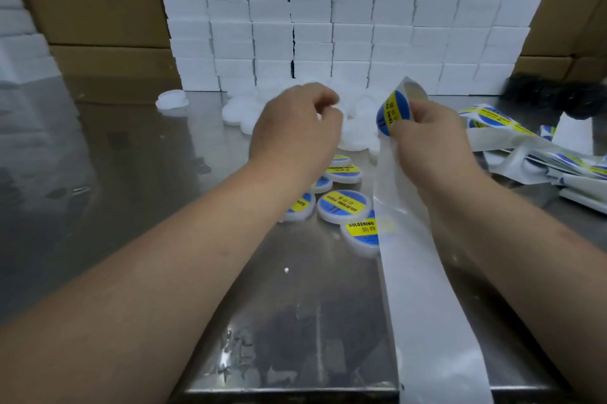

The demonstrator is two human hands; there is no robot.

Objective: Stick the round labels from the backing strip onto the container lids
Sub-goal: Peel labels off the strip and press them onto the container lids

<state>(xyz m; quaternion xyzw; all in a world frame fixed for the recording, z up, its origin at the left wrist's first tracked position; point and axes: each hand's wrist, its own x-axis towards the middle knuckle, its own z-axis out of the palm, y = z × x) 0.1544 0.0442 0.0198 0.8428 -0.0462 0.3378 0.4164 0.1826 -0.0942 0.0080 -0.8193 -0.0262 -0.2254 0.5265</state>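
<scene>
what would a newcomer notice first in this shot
Probably the blue and yellow round label on the long backing strip that the right hand pinches at centre right. Next, the cluster of labelled lids on the steel table between the forearms, and the wall of stacked white blocks at the back. The left hand, fingers curled, is over the bare white lids beyond them.

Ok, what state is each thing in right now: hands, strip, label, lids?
left hand: fingers curled over the plain lids; blurred, grip unclear.
right hand: pinches the backing strip.
backing strip: held up, bare length trailing toward the table edge.
round label: on the strip at its bend.
labelled lids: flat on the table, labels up.
plain lids: unlabelled, heaped behind the hands.
</scene>
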